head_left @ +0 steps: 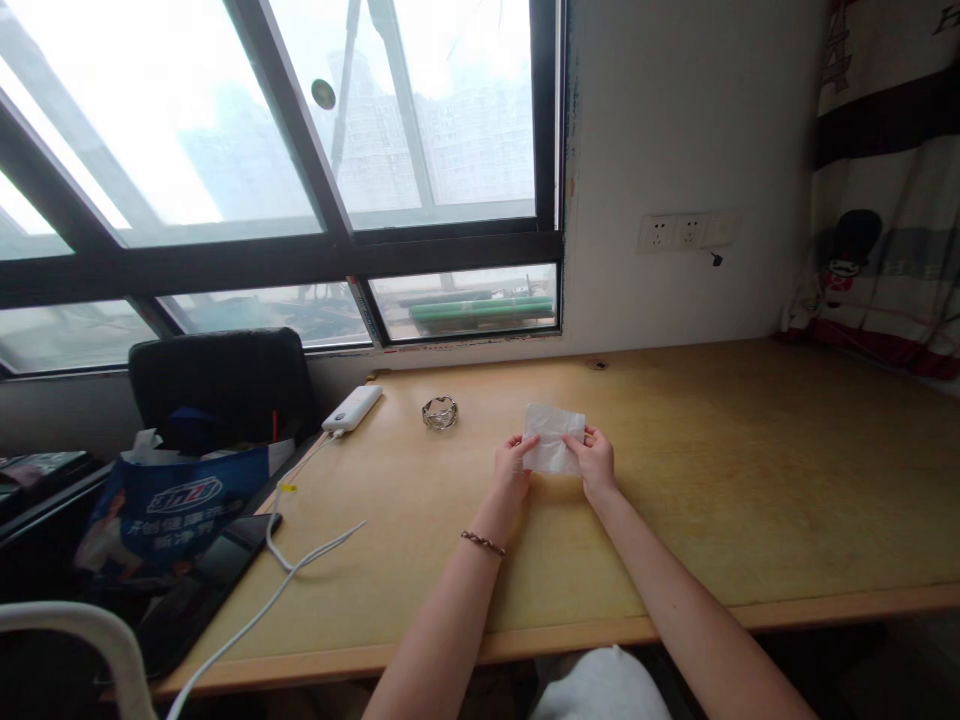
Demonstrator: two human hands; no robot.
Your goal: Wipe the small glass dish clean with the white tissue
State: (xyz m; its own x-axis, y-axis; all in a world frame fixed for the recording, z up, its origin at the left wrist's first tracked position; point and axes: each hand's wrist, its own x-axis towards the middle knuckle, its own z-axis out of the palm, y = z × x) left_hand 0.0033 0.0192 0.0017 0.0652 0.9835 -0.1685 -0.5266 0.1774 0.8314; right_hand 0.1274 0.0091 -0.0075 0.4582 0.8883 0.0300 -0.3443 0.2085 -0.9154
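Observation:
A creased white sheet (553, 440), thin like tissue or paper, is held up over the wooden desk (712, 480). My left hand (514, 466) pinches its left edge, thumb on the near face. On the right edge, my right hand (595, 458) grips it the same way, with the fingers behind the sheet. A braided bracelet (484, 543) circles my left wrist. To the left of the hands, a silvery openwork ring-shaped object (439, 412) rests on the desk.
A white power bank (352, 409) with a white cable (274, 598) lies along the desk's left edge. Beyond that edge are a blue bag (172, 510) and a black chair (221, 380). A window and wall stand behind the desk.

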